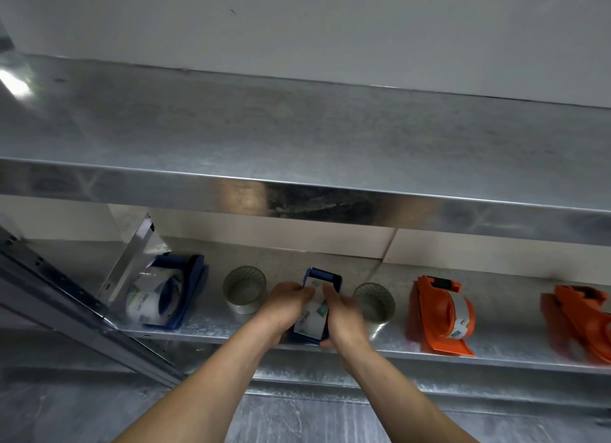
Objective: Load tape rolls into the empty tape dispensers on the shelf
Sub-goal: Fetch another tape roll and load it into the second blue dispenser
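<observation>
The left hand (287, 305) pinches the tape roll (312, 318) seated in a blue tape dispenser (325, 276), and the right hand (342, 310) grips the dispenser's side. It stands on the lower shelf (496, 345) between two spare rolls (244, 289).

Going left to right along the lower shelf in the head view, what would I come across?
loaded blue dispenser → first loose tape roll → held blue dispenser → second loose tape roll → loaded orange dispenser → edge orange dispenser

A storeroom: bare galvanised steel shelving (297, 128) against a plain white wall (330, 19).
</observation>
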{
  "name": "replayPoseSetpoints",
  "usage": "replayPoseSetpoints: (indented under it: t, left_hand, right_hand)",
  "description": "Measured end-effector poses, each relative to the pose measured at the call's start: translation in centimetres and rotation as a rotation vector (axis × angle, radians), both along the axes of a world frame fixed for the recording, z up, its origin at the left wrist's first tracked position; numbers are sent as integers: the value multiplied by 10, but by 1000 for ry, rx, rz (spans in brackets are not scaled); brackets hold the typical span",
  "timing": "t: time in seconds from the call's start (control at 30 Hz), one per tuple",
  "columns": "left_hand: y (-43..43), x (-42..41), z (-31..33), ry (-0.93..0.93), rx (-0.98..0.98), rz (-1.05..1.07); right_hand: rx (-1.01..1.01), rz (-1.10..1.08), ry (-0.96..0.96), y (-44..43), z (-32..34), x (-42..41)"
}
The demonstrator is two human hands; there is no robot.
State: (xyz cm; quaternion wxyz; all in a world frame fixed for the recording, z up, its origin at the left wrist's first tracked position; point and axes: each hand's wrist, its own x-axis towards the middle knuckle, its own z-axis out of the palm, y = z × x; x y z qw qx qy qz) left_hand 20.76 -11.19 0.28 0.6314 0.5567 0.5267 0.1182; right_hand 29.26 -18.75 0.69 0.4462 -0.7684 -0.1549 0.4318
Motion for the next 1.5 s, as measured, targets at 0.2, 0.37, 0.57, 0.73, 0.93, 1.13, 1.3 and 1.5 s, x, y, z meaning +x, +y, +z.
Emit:
replayPoseSetpoints:
  t: [0.2,0.37,0.57,0.73,0.93,1.13,1.3,1.5]
  left_hand:
    - [-5,0,-2,34,32,21]
    - [-7,-2,-6,88,106,40]
    - [-16,0,0,73,51,95]
    - [-13,-4,-6,62,91,67]
    - [-12,-2,-8,32,91,115]
    - [-4,-12,3,-70,-20,248]
    - [12,-19,9,-290,-117,407]
    - [22,-27,23,-523,-358,435]
  right_hand:
    - [-1,0,-2,0,-4,-8]
    - [-10,22,-22,0,-5,-12]
    - [6,5,0,-4,-9,-7]
    - [1,-44,34,-9,-14,-9]
    - [2,-39,-46,-9,-20,-8]
    - [70,-208,42,-9,-22,-9]
    - [246,-442,308,-3,-10,-2]
    - [438,-268,623,-3,1,9]
